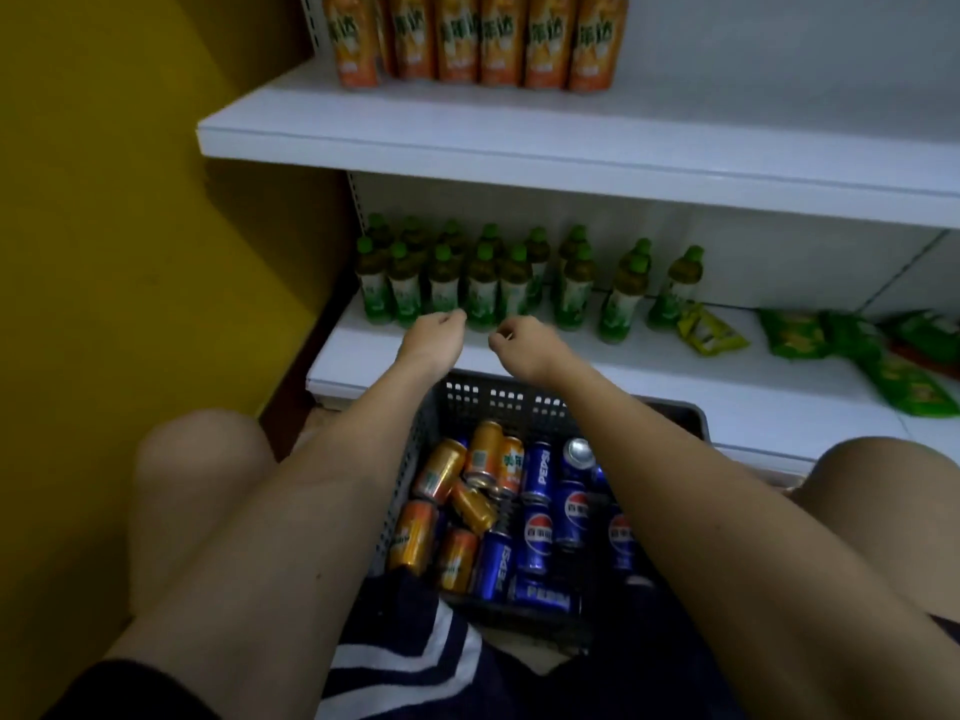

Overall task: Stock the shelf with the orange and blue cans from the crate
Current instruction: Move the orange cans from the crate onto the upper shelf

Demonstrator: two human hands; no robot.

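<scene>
A dark plastic crate point(691, 415) stands on the floor between my knees, below the lowest white shelf point(358, 366). Several orange cans point(441, 472) lie jumbled in its left half and several blue Pepsi cans point(537, 472) in its right half. Both my arms stretch over the crate to the shelf's front edge. My left hand point(434, 337) and my right hand point(519, 343) hang there with fingers curled under, close together, just in front of the green bottles point(480, 291). I see nothing held in either hand.
Green-capped tea bottles fill the left part of the low shelf. Green and yellow snack packets point(789, 332) lie on its right part. Orange drink bottles point(457, 41) stand on the upper shelf point(519, 142). A yellow wall point(130, 200) closes the left side.
</scene>
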